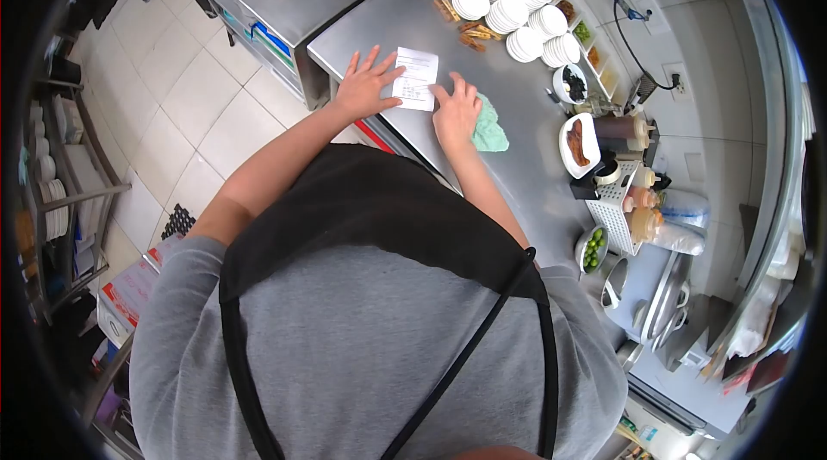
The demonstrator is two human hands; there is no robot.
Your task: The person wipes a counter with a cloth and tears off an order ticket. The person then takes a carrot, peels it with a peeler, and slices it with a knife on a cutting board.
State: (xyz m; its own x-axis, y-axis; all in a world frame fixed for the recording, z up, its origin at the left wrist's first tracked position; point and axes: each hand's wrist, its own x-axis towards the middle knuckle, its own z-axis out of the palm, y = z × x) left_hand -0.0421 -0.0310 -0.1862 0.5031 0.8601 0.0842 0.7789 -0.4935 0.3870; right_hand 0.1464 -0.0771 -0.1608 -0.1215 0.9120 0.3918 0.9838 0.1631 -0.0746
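Steel counter [532, 137]: one slip [416, 78] between left hand [363, 91] and right hand [457, 118]; one cloth [491, 130].

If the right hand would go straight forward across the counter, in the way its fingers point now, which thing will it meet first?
The right hand would probably meet the small brown sticks, lying on the counter before the white plates. Its height above the counter is hard to judge.
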